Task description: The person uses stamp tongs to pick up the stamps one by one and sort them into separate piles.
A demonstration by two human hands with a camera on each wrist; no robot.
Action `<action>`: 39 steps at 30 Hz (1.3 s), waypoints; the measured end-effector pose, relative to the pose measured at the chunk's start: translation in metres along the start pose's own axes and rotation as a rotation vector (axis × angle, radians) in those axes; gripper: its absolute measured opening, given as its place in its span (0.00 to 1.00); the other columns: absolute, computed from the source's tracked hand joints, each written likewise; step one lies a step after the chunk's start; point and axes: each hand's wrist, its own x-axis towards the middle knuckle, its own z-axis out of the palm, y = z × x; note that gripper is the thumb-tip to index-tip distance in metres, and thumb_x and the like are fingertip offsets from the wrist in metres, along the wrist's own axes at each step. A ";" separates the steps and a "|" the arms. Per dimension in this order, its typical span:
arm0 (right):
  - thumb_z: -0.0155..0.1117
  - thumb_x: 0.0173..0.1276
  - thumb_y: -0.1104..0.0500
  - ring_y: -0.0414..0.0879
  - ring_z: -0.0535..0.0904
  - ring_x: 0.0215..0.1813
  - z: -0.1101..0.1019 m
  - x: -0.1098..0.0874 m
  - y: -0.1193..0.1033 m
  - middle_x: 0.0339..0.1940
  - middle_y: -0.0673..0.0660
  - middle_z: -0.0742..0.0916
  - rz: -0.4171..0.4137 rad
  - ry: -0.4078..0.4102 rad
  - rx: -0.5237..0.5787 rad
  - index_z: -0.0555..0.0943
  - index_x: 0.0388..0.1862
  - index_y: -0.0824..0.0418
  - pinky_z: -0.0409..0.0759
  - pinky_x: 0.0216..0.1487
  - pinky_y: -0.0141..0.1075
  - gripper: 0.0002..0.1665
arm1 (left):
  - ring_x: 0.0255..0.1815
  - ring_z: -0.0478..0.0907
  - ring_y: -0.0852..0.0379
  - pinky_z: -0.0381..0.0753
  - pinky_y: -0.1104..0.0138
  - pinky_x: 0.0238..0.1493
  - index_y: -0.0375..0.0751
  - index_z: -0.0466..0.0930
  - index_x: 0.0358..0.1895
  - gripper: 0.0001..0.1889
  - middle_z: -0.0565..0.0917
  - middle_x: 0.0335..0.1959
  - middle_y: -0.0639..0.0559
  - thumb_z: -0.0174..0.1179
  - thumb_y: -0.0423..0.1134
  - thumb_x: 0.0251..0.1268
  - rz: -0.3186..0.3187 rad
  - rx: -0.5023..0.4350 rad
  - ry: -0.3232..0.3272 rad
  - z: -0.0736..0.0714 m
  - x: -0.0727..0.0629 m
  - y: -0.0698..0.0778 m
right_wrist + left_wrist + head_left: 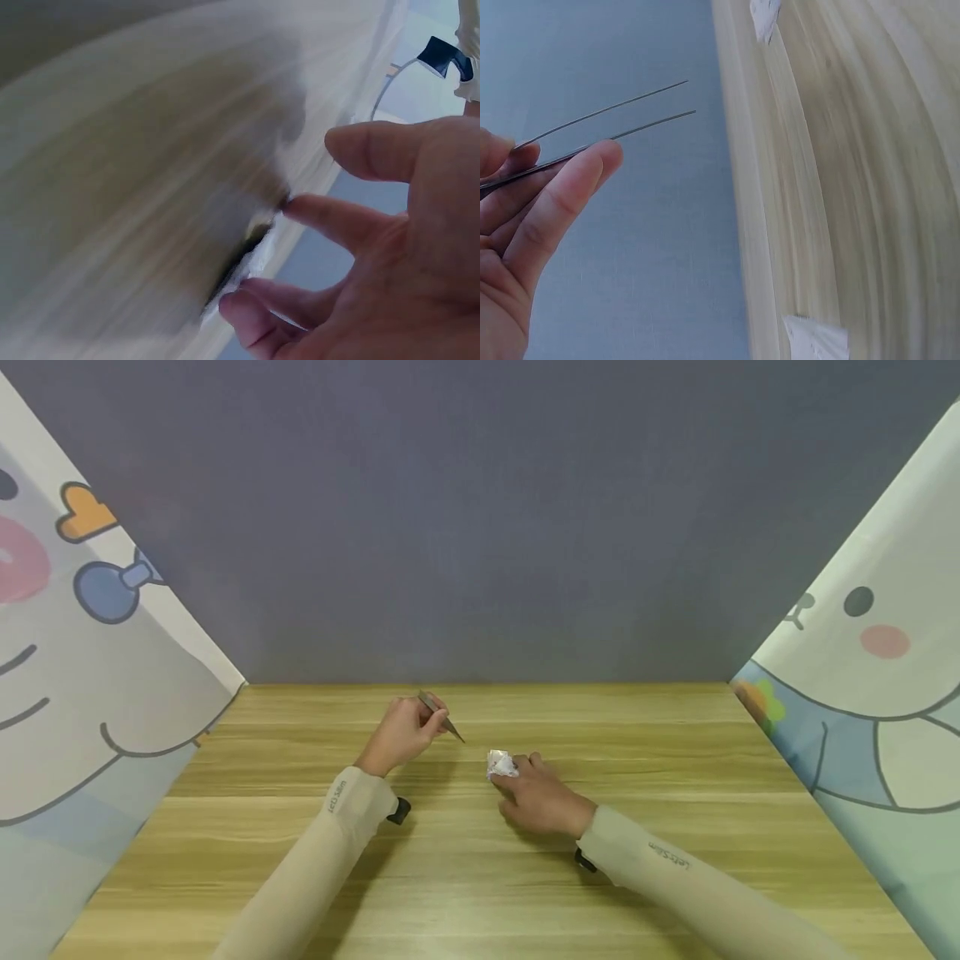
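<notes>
Starting at the left, a cartoon-printed panel [45, 710] slants beside the wood-grain worktop [450, 902]. A cream sleeve [330, 835] with printed lettering reaches in from the near edge, and its left hand [401, 735] pinches a pair of tweezers [450, 723] between thumb and fingers. The tweezers are slim, dark metal, with two fine prongs that taper to narrow tips; the left wrist view shows those tips standing apart with nothing between them. Held above the worktop, the tweezers point rightward and toward the near side, their long axis running from the upper left down to the lower right, tips near a small white packet [501, 764]. That packet lies on the middle of the worktop, glossy and somewhat creased, with tiny dark marks; it looks nearly square, so I cannot tell a long axis or which way it points. At its right side the right hand [543, 797] has its fingers spread and only slightly bent, fingertips touching the packet, thumb apart from it. Farthest right, another cartoon-printed panel [900, 693] slopes along the worktop's side.
</notes>
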 end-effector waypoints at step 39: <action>0.53 0.71 0.68 0.49 0.70 0.49 -0.004 -0.009 0.041 0.63 0.59 0.75 -0.228 0.073 0.010 0.73 0.63 0.67 0.75 0.48 0.41 0.22 | 0.24 0.79 0.65 0.78 0.70 0.22 0.32 0.80 0.43 0.11 0.83 0.26 0.54 0.52 0.36 0.72 -0.058 0.051 -0.028 0.057 0.017 0.011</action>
